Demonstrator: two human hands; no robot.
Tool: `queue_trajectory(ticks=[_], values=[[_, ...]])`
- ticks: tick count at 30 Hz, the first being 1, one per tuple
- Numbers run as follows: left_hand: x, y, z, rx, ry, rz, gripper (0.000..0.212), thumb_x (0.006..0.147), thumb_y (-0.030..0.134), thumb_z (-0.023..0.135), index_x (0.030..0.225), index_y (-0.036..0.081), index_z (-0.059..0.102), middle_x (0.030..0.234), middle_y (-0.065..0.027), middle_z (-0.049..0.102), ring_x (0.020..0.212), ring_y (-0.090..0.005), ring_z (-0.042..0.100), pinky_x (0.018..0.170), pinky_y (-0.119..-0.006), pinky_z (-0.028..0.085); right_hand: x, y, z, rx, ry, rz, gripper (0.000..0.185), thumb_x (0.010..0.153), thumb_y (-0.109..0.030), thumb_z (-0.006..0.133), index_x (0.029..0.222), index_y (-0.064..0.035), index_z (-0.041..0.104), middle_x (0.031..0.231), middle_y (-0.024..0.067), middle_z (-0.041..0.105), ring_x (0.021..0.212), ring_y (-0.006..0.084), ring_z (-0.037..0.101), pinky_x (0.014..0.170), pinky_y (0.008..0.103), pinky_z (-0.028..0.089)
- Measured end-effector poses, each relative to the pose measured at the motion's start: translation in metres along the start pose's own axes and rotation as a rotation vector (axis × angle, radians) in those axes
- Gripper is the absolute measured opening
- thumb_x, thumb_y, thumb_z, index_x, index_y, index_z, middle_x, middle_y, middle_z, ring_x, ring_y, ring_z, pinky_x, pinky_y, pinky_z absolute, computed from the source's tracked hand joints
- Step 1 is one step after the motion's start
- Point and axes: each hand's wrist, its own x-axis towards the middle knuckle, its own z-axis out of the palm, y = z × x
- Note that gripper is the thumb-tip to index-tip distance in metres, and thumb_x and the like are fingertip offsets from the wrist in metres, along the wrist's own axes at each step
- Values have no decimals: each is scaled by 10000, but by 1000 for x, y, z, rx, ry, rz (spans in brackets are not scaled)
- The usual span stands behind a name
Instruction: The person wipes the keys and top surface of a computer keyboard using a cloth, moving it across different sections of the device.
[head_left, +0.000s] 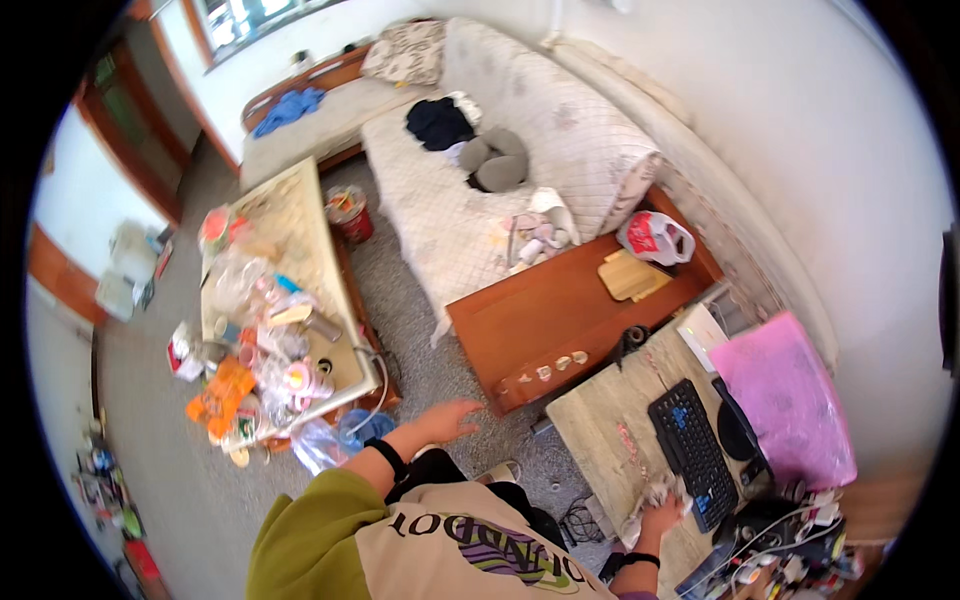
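My right hand (663, 516) presses a crumpled pale cloth (637, 517) onto the light wood-grain desk (589, 409), just left of a black keyboard (691, 450) with some blue keys. A reddish streak of small bits (627, 444) lies on the desktop above the cloth. Behind the keyboard stands a monitor under a pink cover (787, 405), with its dark round base (735, 431) showing. My left hand (452, 420) hangs in the air over the grey floor, its fingers apart and holding nothing. It is between the desk and the cluttered table.
A brown wooden cabinet (517, 322) adjoins the desk, bearing a wooden board (631, 276) and a plastic bag (656, 238). Bags, cups and bottles crowd the low table (330, 202) at left. Cables and clutter (780, 532) fill the desk's right end. Behind is a quilted sofa (420, 217).
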Motion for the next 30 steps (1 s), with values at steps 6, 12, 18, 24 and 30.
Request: queue_trajectory(ticks=[6, 12, 18, 24, 30], values=[[-91, -9, -42, 78, 106, -90, 529, 875, 308, 652, 1331, 81, 510, 1240, -201, 585, 1135, -383, 563, 950, -457, 464, -31, -18, 8, -179, 25, 418, 700, 731, -349, 729, 1352, -139, 486, 1352, 146, 526, 1268, 316, 468, 1016, 542, 363], [-210, -101, -51, -226, 175, -300, 530, 867, 320, 659, 1321, 82, 523, 1247, -192, 588, 1146, -374, 561, 972, -444, 452, -59, -141, 26, -325, 25, -48, 665, 707, -355, 719, 1306, -148, 517, 1264, 117, 576, 1201, 319, 509, 926, 555, 442], [-345, -226, -10, -56, 489, -423, 515, 857, 327, 679, 1285, 66, 560, 1221, -186, 609, 1131, -353, 577, 969, -422, 455, -87, -245, 46, -239, -6, -320, 679, 634, -269, 763, 1268, -136, 561, 1227, 127, 597, 1109, 367, 566, 888, 497, 491], [-402, -209, -39, -315, 622, -660, 520, 850, 334, 688, 1275, 57, 576, 1215, -183, 623, 1117, -329, 596, 964, -418, 461, -98, -331, 83, 51, -465, -713, 529, 648, -162, 732, 1158, -58, 633, 1036, 217, 683, 1025, 393, 636, 861, 453, 513], [-415, -232, 6, -278, 708, -696, 534, 836, 340, 695, 1274, 59, 576, 1175, -183, 643, 1104, -338, 603, 955, -427, 466, -104, -430, 90, -83, -669, -891, 498, 653, -140, 723, 1138, -55, 649, 1065, 194, 686, 1040, 364, 642, 895, 420, 507]])
